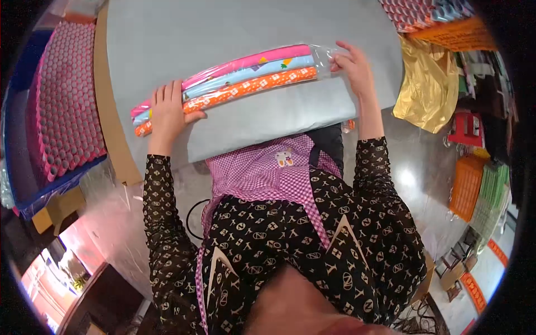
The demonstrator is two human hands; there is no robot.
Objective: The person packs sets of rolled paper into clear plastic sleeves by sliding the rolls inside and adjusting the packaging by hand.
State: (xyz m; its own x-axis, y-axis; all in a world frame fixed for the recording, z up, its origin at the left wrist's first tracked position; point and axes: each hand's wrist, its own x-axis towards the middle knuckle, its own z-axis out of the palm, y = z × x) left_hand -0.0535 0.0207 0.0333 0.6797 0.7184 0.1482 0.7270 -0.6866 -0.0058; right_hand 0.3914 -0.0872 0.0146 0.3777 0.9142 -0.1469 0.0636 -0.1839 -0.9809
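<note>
Three patterned rolls, which look like wrapping paper, lie side by side in a clear plastic sleeve (324, 62) on the grey-covered table. The far one is a pink roll (245, 61), the middle one a light blue roll (234, 80), the near one an orange roll with white prints (257, 87). My left hand (168, 111) lies across the left part of the bundle, fingers over the top and thumb along the near side. Past the right end of the rolls, my right hand (353, 66) pinches the loose end of the sleeve between thumb and fingers, other fingers raised.
A blue-lined bin (25, 184) of many stacked pink rolls (70, 100) stands left of the table (251, 22). To the right hang gold sheeting (430, 78) and, farther down, an orange crate (467, 187). More rolls (410, 14) sit at the back right.
</note>
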